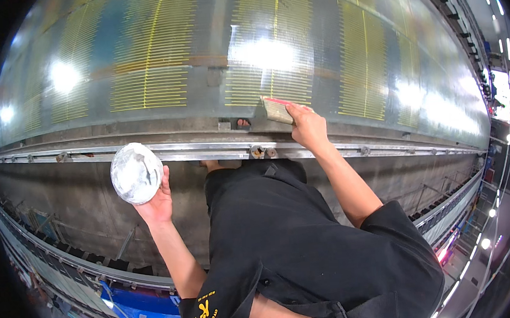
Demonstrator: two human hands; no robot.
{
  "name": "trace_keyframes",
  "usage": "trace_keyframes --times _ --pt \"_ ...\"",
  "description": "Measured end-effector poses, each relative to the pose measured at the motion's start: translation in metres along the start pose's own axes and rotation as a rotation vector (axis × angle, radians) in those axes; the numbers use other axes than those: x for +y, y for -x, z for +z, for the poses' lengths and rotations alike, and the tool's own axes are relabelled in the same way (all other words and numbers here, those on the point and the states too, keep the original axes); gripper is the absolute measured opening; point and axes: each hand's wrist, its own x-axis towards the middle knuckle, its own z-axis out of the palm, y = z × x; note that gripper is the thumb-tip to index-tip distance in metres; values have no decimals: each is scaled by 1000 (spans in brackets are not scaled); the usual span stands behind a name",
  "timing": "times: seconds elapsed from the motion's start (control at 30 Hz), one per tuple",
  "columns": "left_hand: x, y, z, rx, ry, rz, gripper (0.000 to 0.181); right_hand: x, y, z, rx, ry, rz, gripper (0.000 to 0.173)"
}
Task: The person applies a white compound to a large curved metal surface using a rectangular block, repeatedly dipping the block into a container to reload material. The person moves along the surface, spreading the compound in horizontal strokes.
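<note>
My left hand [156,201] supports a round bowl [136,173] from below, with its fingers along the right side. The inside of the bowl is white and silvery, and I cannot tell what it contains. In my right hand [308,126] is a flat, wide hand tool [279,110], pale with a red upper edge, perhaps a brush or a squeegee. It is over the near edge of a long, glossy, see-through sheet [208,87]; whether it touches is unclear. Yellow comb-like line patterns [148,89] run in columns across the sheet, and bright lamp reflections cover parts of it.
A metal rail [192,151] with small fittings runs along the sheet's near side, close to my body. Behind me, across a grey floor [93,192], stands another long railed table [80,264]. Blue boxes [136,304] sit beyond it. Lamps [491,213] line the right side.
</note>
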Motion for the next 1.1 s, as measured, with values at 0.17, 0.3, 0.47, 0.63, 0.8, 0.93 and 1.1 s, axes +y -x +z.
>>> trace_keyframes --times 0.17,0.3,0.47,0.63,0.8,0.93,1.1 --pt "8 -12 28 -75 24 -1 60 16 -82 -52 33 -137 311 29" --pt "1 -4 37 53 -21 65 64 34 -160 -53 107 -47 507 37" --pt "6 23 -7 47 20 84 59 -10 -243 -27 16 44 508 33" --pt "5 45 -20 236 24 161 62 -87 -273 -7 -17 107 193 35" --pt "3 37 -14 286 14 184 63 -89 -244 -1 -45 159 -130 43" --pt "1 24 -1 225 -11 157 63 -83 -174 -3 -162 126 -246 51" --pt "-6 8 25 156 -24 139 63 -50 -54 27 174 61 -558 46"
